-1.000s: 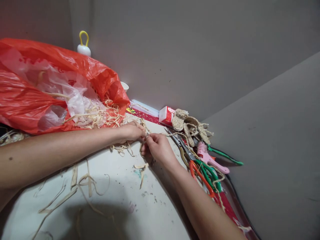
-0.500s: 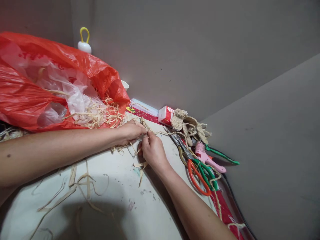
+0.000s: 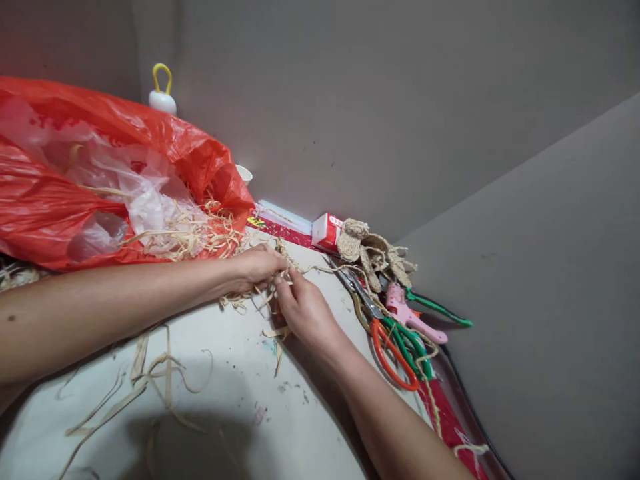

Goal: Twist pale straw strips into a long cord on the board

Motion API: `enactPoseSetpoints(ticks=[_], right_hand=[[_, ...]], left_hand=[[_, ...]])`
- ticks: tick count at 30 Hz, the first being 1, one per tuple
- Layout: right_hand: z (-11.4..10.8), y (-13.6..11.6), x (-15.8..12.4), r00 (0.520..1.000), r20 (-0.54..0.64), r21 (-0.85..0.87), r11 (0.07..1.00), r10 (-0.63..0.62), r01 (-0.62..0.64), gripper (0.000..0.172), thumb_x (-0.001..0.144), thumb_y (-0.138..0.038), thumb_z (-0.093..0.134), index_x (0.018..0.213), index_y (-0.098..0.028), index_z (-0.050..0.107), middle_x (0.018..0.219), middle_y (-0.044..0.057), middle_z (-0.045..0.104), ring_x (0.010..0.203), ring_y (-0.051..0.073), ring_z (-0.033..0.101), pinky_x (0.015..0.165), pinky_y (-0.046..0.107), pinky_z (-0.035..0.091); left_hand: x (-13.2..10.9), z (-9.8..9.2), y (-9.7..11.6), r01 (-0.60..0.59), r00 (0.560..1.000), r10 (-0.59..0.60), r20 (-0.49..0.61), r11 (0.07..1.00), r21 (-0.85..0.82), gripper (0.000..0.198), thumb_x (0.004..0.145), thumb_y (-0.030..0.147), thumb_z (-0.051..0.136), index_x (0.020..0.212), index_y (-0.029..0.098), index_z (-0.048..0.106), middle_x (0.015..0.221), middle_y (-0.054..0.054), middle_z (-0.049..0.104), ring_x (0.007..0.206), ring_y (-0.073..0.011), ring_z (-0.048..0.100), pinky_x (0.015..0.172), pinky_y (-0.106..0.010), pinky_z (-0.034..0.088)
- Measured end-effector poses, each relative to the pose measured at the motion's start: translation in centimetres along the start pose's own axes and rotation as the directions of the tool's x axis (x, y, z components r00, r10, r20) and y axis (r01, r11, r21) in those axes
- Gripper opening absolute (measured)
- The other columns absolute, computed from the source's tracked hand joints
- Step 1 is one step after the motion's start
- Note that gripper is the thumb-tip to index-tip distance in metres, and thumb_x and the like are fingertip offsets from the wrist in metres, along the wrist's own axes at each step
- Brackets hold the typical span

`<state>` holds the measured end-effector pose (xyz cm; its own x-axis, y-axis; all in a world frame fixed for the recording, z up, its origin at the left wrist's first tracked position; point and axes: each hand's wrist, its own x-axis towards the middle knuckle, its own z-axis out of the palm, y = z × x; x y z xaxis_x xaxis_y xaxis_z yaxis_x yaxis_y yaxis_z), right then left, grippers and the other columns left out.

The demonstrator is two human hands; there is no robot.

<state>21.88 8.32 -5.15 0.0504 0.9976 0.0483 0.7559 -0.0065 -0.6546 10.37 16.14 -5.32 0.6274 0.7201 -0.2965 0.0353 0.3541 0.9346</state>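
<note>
My left hand (image 3: 264, 265) is closed, its fingers pinching straw-coloured fibre strands. Right against it, my right hand (image 3: 303, 303) pinches the same strands, fingertips meeting the left ones. A twisted straw cord (image 3: 320, 268) runs from the hands to the right, past the scissors. Loose flat fibre strips (image 3: 275, 332) hang below the fingers onto the white table (image 3: 225, 373). The exact spot where the fingers grip is partly hidden by the fingers themselves.
A red plastic bag (image 3: 200, 147) of fibre lies at left. On the right are orange-handled scissors (image 3: 385, 353), green-handled scissors (image 3: 417, 350), a pink glue gun (image 3: 400, 307), woven straw pieces (image 3: 353, 240) and a red-white box (image 3: 326, 231). Loose strips (image 3: 137, 387) lie in front.
Both hands stay together on the strands, with my right hand's fingers shifted slightly down and left. The whole view has moved a little.
</note>
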Motion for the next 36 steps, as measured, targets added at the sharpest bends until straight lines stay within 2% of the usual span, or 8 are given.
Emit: enactPoseSetpoints(ticks=[3, 7, 11, 14, 19, 24, 29, 36], right_hand=[[-2.4, 0.6, 0.0, 0.999, -0.038, 0.077, 0.997, -0.014, 0.017, 0.029, 0.085, -0.042, 0.047, 0.080, -0.018, 0.063, 0.064, 0.005, 0.064, 0.060, 0.019, 0.057, 0.058, 0.029, 0.042], [-3.5, 1.7, 1.3, 0.978, -0.199, 0.256, 0.967, 0.056, -0.004, 0.029, 0.079, -0.041, 0.055, 0.089, -0.016, 0.064, 0.081, 0.008, 0.067, 0.077, 0.020, 0.061, 0.067, 0.031, 0.045], [-2.1, 1.6, 2.9, 0.983, 0.109, 0.571, 0.801, 0.146, -0.182, 0.024, 0.072, -0.039, 0.061, 0.076, -0.015, 0.061, 0.069, 0.003, 0.063, 0.063, 0.014, 0.057, 0.061, 0.026, 0.045], [-1.6, 1.0, 3.4, 0.956, 0.274, 0.669, 0.693, 0.108, -0.270, 0.023, 0.073, -0.037, 0.059, 0.065, -0.016, 0.055, 0.057, 0.000, 0.056, 0.052, 0.010, 0.051, 0.053, 0.021, 0.041], [-2.0, 0.9, 3.4, 0.897, 0.400, 0.643, 0.641, 0.186, -0.420, 0.025, 0.077, -0.037, 0.057, 0.064, -0.019, 0.045, 0.043, -0.012, 0.029, 0.034, 0.003, 0.017, 0.033, 0.015, 0.012], [-2.1, 1.9, 3.4, 0.863, 0.498, 0.693, 0.560, 0.085, -0.455, 0.028, 0.077, -0.036, 0.058, 0.062, -0.019, 0.043, 0.045, -0.011, 0.024, 0.037, 0.004, 0.011, 0.033, 0.016, 0.006], [-1.9, 2.7, 3.4, 0.849, 0.528, 0.784, 0.367, 0.027, -0.500, 0.024, 0.073, -0.029, 0.063, 0.065, -0.019, 0.044, 0.048, -0.011, 0.020, 0.040, 0.004, 0.011, 0.034, 0.013, 0.010], [-1.5, 2.9, 3.1, 0.894, 0.446, 0.829, 0.352, 0.053, -0.435, 0.013, 0.071, -0.023, 0.064, 0.067, -0.014, 0.055, 0.045, -0.012, 0.022, 0.038, 0.003, 0.012, 0.033, 0.012, 0.012]], left_hand=[[0.2, -0.5, 0.2, -0.002, 0.998, 0.004, 0.067, 1.000, -0.023, 0.030, 0.078, 0.011, 0.048, 0.049, 0.015, 0.042, 0.034, 0.007, 0.029, 0.029, -0.0034, 0.020, 0.033, -0.019, 0.012], [0.5, -1.0, 0.2, 0.026, 0.991, -0.019, 0.132, 0.998, -0.052, 0.030, 0.079, 0.012, 0.048, 0.050, 0.015, 0.043, 0.036, 0.008, 0.025, 0.031, -0.0029, 0.017, 0.034, -0.018, 0.011], [0.6, -1.3, 0.1, 0.038, 0.986, -0.021, 0.166, 0.995, -0.094, 0.030, 0.080, 0.011, 0.047, 0.050, 0.015, 0.041, 0.039, 0.008, 0.026, 0.032, -0.0025, 0.017, 0.034, -0.017, 0.012], [0.6, -1.5, 0.0, 0.042, 0.976, -0.023, 0.217, 0.996, -0.084, 0.029, 0.080, 0.013, 0.046, 0.052, 0.015, 0.043, 0.040, 0.008, 0.027, 0.033, -0.0026, 0.016, 0.034, -0.017, 0.011], [0.6, -1.5, 0.0, 0.022, 0.976, -0.001, 0.217, 0.996, -0.092, 0.023, 0.081, 0.014, 0.046, 0.058, 0.015, 0.046, 0.041, 0.009, 0.022, 0.035, -0.0032, 0.012, 0.036, -0.018, 0.010], [0.2, -1.0, -0.1, -0.161, 0.982, 0.136, 0.128, 0.963, 0.217, 0.021, 0.082, 0.021, 0.047, 0.063, 0.015, 0.053, 0.041, 0.007, 0.030, 0.037, -0.0058, 0.020, 0.040, -0.020, 0.016], [-0.1, -0.6, 0.0, -0.343, 0.897, 0.441, 0.032, 0.649, 0.679, 0.021, 0.082, 0.018, 0.046, 0.063, 0.017, 0.054, 0.059, 0.003, 0.051, 0.060, -0.0091, 0.046, 0.058, -0.019, 0.031], [0.2, -0.6, -0.2, -0.385, 0.897, 0.426, 0.121, 0.613, 0.690, 0.023, 0.085, 0.019, 0.039, 0.066, 0.017, 0.052, 0.065, 0.002, 0.052, 0.064, -0.0100, 0.047, 0.062, -0.019, 0.033]])
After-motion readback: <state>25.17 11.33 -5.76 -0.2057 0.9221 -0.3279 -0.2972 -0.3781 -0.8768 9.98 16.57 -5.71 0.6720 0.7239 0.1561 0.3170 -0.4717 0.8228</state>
